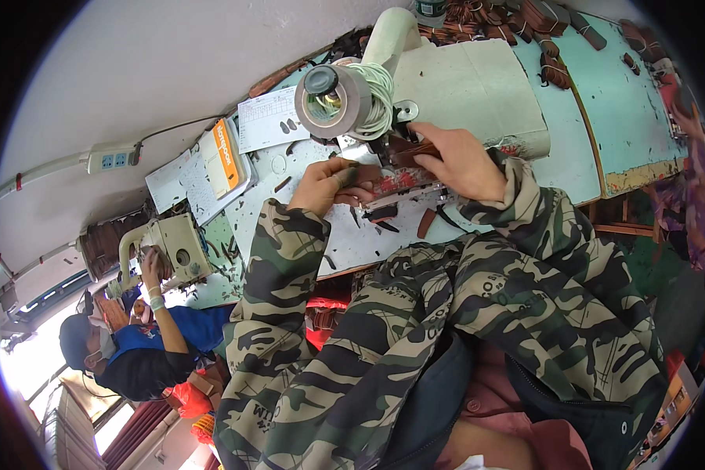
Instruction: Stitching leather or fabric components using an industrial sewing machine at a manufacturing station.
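A cream sewing-type machine (478, 94) stands on the pale table in front of me, with both my hands close under its head. My left hand (325, 185) pinches a small brown leather piece (367, 177) between thumb and fingers, beside the machine's worn red-and-white edge (403, 182). To its right, my right hand (464, 160) has its fingers closed on dark brown leather strips (412, 150), just below the metal working parts. Where exactly the leather meets those parts is hidden by the fingers. Brown and black leather scraps (427, 223) lie near my hands.
A wide grey roll (335, 102) and coiled pale cable (377, 90) sit by the machine head. Papers and a white-and-orange notebook (225, 157) lie left. Bundled leather pieces (554, 70) cover the table's back. A co-worker (157, 337) works at another machine (176, 251), left.
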Action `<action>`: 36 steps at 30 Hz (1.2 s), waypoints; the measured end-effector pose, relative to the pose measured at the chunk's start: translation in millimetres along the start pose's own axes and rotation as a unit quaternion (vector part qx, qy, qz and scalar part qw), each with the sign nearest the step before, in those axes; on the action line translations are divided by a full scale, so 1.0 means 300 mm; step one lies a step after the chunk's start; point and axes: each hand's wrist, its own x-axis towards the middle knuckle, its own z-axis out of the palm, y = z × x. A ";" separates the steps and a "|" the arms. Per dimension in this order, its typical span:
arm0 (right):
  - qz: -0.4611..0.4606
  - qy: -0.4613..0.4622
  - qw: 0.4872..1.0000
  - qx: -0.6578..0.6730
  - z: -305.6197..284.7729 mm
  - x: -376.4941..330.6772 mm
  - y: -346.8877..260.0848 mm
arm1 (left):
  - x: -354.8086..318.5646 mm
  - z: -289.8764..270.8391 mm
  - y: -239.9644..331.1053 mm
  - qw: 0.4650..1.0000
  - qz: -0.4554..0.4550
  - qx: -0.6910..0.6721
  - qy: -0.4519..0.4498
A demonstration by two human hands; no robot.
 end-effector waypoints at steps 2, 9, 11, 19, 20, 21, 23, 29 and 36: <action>-0.019 0.004 1.000 -0.004 -0.006 -0.007 0.016 | 0.002 -0.006 -0.010 0.998 0.006 0.053 0.039; -0.055 -0.083 0.995 0.014 -0.030 -0.003 0.018 | 0.033 0.073 0.019 0.996 0.021 0.075 0.054; -0.085 -0.072 0.994 0.001 -0.004 0.003 0.013 | 0.063 0.083 0.041 0.994 0.012 0.097 0.040; -0.314 0.209 0.913 -0.154 -0.150 -0.087 -0.010 | 0.212 -0.332 -0.137 0.862 0.170 0.333 0.342; -0.359 0.217 0.894 -0.157 -0.166 -0.086 -0.012 | 0.251 -0.429 -0.209 0.760 0.211 0.480 0.383; -0.357 0.223 0.893 -0.160 -0.174 -0.089 -0.003 | 0.281 -0.482 -0.246 0.737 0.168 0.519 0.399; -0.340 0.225 0.893 -0.189 -0.190 -0.096 0.007 | 0.321 -0.551 -0.309 0.695 0.102 0.559 0.440; -0.115 0.204 0.939 -0.253 -0.072 -0.051 0.092 | 0.353 -0.719 -0.411 0.708 -0.043 0.626 0.322; -0.001 0.117 0.986 -0.120 -0.030 -0.109 -0.075 | 0.087 -0.530 -0.344 0.782 0.010 0.517 0.348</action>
